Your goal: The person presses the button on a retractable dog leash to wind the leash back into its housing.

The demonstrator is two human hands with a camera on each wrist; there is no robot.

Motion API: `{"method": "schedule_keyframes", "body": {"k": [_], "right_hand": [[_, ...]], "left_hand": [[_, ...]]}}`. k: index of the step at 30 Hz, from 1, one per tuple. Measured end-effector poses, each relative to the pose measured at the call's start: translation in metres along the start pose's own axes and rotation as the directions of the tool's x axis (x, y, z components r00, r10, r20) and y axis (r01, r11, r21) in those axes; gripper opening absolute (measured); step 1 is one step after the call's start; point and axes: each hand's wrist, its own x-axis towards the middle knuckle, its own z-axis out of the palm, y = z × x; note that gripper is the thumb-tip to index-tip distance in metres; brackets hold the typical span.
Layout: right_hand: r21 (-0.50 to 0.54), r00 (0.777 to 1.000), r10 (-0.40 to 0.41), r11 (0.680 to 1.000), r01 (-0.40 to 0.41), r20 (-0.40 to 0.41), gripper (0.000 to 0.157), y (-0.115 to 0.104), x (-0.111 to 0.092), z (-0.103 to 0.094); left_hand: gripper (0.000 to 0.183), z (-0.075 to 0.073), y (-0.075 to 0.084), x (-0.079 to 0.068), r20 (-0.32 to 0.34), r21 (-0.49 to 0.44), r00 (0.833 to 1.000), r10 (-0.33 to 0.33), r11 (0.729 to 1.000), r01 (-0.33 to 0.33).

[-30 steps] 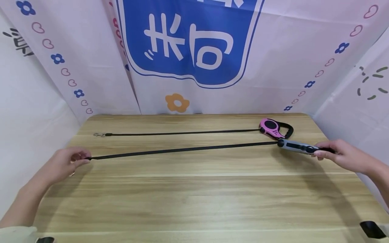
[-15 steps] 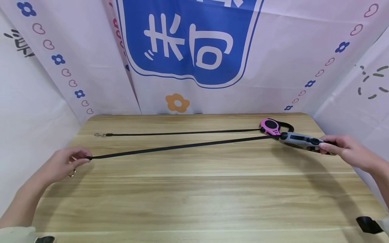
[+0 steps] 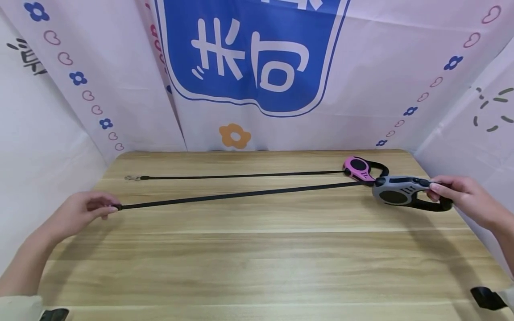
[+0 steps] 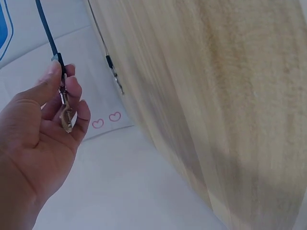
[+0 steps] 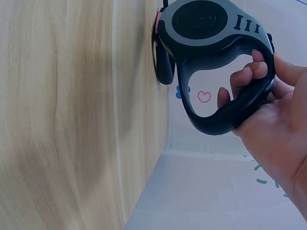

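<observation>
My right hand (image 3: 462, 191) grips the black handle of a grey retractable dog leash (image 3: 395, 191), its flat side tilted toward the head camera. From it a black strap (image 3: 241, 194) runs taut across to my left hand (image 3: 86, 211). There the thumb and fingers pinch the strap's end, and a metal snap hook (image 4: 66, 112) hangs against the fingers in the left wrist view. Fingers curl through the loop handle (image 5: 230, 115) in the right wrist view. Behind lies a pink retractable leash (image 3: 356, 167), partly overlapped by the grey one's strap.
The pink leash's thin cord (image 3: 241, 176) stretches along the back of the wooden table (image 3: 257, 267), ending in a metal clip (image 3: 131, 178) at the left. White printed cloth (image 3: 120, 67) hangs behind and at both sides.
My right hand has risen slightly and turned the grey leash from edge-on to showing its flat side. The left hand stays almost in place, still pinching the strap end.
</observation>
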Motion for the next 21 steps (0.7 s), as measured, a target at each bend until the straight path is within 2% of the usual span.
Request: {"method": "schedule_keyframes", "body": {"k": [7,10,14,16,21], "right_hand": [[0.113,0.999,0.014,0.994,-0.011,-0.031,0.021,0.006,0.000,0.001],[0.257,0.999,0.024,0.966,-0.015,-0.033,0.024,0.009,0.000,0.001],[0.436,0.998,0.065,0.899,-0.049,-0.023,0.030,0.012,0.000,0.001],[0.473,0.996,0.087,0.879,-0.062,-0.032,0.028,0.011,0.000,0.002],[0.621,0.998,0.056,0.783,-0.037,-0.012,0.033,0.012,0.000,0.001]], "left_hand": [[0.014,-0.007,0.003,-0.003,-0.012,-0.071,0.998,-0.058,0.996,0.057],[0.014,-0.009,0.006,-0.004,-0.009,-0.071,0.996,-0.089,0.994,0.089],[0.015,-0.013,0.009,-0.004,0.004,-0.055,0.990,-0.143,0.988,0.143],[0.015,-0.014,0.009,-0.005,0.011,-0.057,0.986,-0.163,0.985,0.164],[0.013,-0.014,0.007,-0.005,0.012,-0.076,0.985,-0.173,0.982,0.173]]}}
